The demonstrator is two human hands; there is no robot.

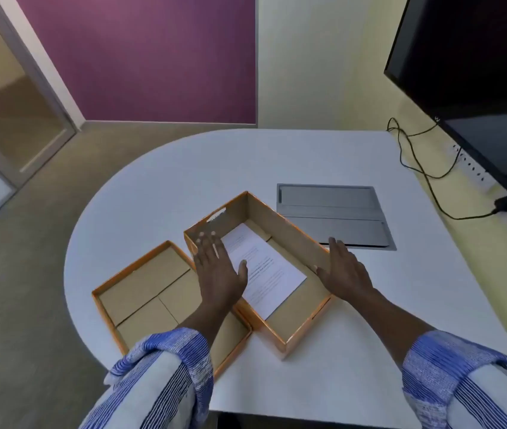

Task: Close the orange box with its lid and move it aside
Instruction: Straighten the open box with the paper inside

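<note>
The orange box (pixel 289 239) is sitting open at the middle of the white desk (pixel 323 159), its plain brown cardboard inside showing, a printed paper sheet (pixel 264 270) lying flat on its floor. Its lid (pixel 141 292) is resting upside down just to the left, touching it. The left hand (pixel 218 267) is hovering flat and open over the box's left wall; the right hand (pixel 346 269), fingers spread, is pressing against the right wall.

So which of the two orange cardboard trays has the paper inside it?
The deeper one on the right, the orange box: a printed sheet lies on its floor, between both hands. The shallower lid, left of it, holds nothing.
</note>
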